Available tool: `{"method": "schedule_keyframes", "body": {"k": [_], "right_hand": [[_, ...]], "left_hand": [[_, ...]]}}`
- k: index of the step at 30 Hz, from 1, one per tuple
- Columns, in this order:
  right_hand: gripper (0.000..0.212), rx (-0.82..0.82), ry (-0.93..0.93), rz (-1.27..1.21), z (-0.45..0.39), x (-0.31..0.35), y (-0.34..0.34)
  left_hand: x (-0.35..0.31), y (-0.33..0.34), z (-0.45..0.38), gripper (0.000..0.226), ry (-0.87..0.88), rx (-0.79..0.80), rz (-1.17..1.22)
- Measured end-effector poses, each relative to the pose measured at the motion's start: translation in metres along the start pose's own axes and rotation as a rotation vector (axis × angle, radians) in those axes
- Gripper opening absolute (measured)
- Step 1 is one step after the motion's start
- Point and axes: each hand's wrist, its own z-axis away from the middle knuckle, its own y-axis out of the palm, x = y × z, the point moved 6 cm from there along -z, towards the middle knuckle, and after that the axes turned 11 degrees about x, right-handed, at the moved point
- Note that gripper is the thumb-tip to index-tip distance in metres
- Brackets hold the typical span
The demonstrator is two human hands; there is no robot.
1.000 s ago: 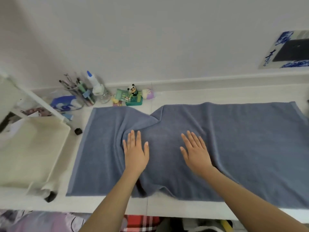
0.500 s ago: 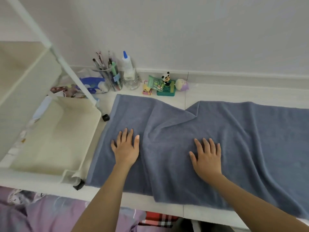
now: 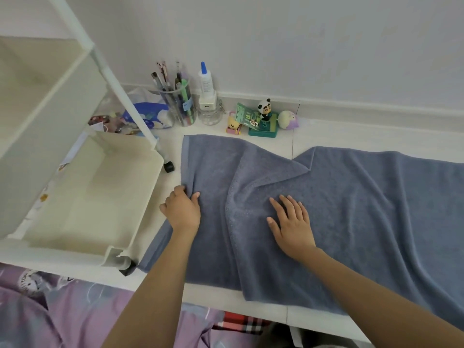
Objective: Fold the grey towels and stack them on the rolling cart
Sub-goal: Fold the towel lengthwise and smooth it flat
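- Towel (image 3: 351, 209): one grey-blue towel lies spread on the white surface (image 3: 351, 136), under both hands and running off past the right hand to the frame's edge; a fold ridge runs between the two hands, with the right-hand layer overlapping the left-hand part.
- Left hand (image 3: 182, 209): fingers curled at the towel's short hemmed edge, thumb on top of the cloth, pinching a gathered pleat of that edge; the cloth puckers into creases just ahead of the knuckles.
- Right hand (image 3: 291, 222): flat and released, palm down with fingers spread, pressing on the overlapping layer just right of the fold ridge; it grips nothing.
- Rolling cart (image 3: 82, 192): cream-white, standing just to the left of the left hand, its lower tray bare inside; a black castor (image 3: 168, 167) sits ahead of the left hand, close to the towel's far corner, and a second castor (image 3: 126, 268) sits near the left forearm, touching or nearly touching the towel's near corner.
- Desk clutter, well ahead of both hands along the wall: a clear pen cup (image 3: 179, 104), a glue bottle (image 3: 206, 84) on a glass jar (image 3: 210, 115), a panda figurine (image 3: 264, 109) on a green stand, and a small purple-and-white toy (image 3: 288, 119).
- Patterned purple fabric (image 3: 62, 310): below the surface's near edge, beneath the left forearm.
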Motion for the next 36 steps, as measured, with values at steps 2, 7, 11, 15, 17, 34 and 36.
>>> {"method": "schedule_keyframes", "body": {"k": [2, 7, 11, 15, 17, 34, 36], "right_hand": [[0.087, -0.013, 0.009, -0.089, -0.001, -0.001, -0.006], [0.053, -0.071, 0.009, -0.43, -0.008, 0.013, -0.038], [0.036, -0.129, 0.034, -0.93, -0.015, 0.019, -0.073], [0.04, -0.244, 0.188, -1.358, -0.014, -0.003, -0.098], [0.044, -0.244, 0.298, -1.5, -0.01, -0.023, -0.099], [0.023, -0.178, 0.426, -1.214, 0.034, -0.085, -0.066], [0.018, -0.206, 0.382, -1.319, 0.039, -0.094, -0.073]], "left_hand": [[-0.005, -0.007, 0.001, 0.034, 0.006, -0.017, 0.136], [-0.04, -0.037, 0.008, 0.027, 0.101, 0.09, 0.533], [-0.096, -0.049, 0.038, 0.018, 0.26, 0.233, 0.46], [-0.159, -0.031, 0.078, 0.031, 0.417, 0.438, 0.516], [-0.179, -0.007, 0.094, 0.031, 0.387, 0.683, 0.603], [-0.169, 0.049, 0.046, 0.032, 0.216, 0.381, 0.152], [-0.181, 0.038, 0.048, 0.027, 0.282, 0.364, 0.292]]}}
